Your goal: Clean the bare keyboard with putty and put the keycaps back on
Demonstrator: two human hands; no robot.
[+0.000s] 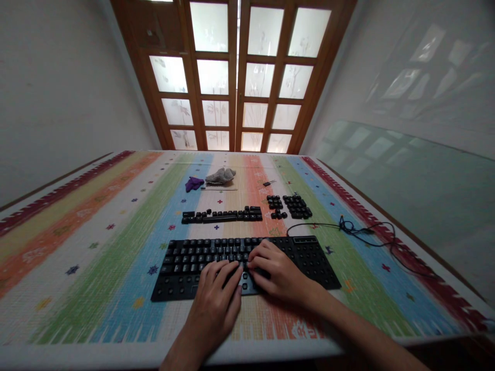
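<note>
A black keyboard lies near the table's front edge, with keycaps on its upper left part and bare key stems on the right side and lowest rows. My left hand rests on its lower middle, fingers stretched forward and fingertips on the keys. My right hand is over the keyboard just right of it, fingers bent and drawn together at the middle rows; whatever is between them is hidden. Behind the keyboard are a row of loose black keycaps with a spacebar, a small keycap group and a larger keycap block.
A grey cloth sits on a flat piece beside a purple cloth farther back. A small dark tool with thin wires lies to their right. The keyboard's cable coils across the striped tablecloth at right.
</note>
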